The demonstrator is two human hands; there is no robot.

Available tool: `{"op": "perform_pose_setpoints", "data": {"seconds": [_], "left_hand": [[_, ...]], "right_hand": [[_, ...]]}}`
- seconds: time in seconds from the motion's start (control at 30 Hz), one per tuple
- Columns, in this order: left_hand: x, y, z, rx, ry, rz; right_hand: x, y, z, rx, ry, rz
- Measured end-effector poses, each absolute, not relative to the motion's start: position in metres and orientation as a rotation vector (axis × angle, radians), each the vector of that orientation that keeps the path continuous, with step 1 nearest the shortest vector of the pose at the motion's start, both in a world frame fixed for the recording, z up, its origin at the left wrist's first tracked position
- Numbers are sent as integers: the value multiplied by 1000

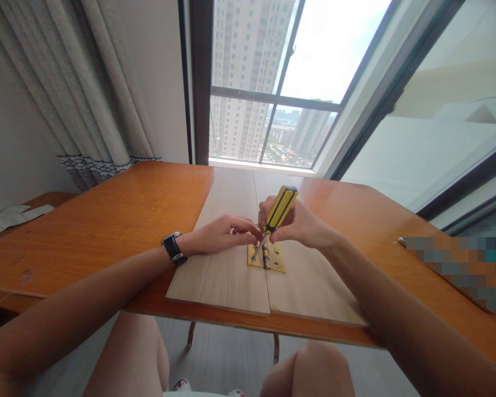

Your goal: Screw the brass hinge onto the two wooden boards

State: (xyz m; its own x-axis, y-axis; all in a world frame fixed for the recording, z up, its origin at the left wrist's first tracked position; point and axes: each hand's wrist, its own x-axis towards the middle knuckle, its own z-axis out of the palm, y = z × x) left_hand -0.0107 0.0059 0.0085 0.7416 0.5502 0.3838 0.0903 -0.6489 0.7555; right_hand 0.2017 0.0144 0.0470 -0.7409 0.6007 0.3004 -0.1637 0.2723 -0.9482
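A yellow and black screwdriver [280,209] slants down to the left, its tip at a screw on the left leaf of a brass hinge [278,261]. My right hand [300,223] grips the screwdriver low on its handle, thumb near the shaft. My left hand [227,232] rests on the left board [219,275], its fingertips drawn together beside the screwdriver's shaft; what they pinch, if anything, is too small to make out. The hinge lies across the seam between that board and the right board [314,292]. Fingers partly cover the hinge's far end.
The boards lie on an orange wooden table [149,204] with its near edge above my knees. A window [273,99] stands behind it, with a curtain [91,82] at the left. A pixelated patch covers something at the right edge.
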Motion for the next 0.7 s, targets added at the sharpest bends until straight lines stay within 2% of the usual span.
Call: {"op": "perform_pose_setpoints", "data": {"seconds": [0.17,0.4,0.7], "left_hand": [[-7,4,7,2197,392,748],[-7,1,10,2221,541,731],[-17,21,5,2152,877,959]], "right_hand": [[206,14,48,-347,-1958,1607],[210,18,51,-325,-1934,1546],[202,13,51,-300,-1966,1430]]}}
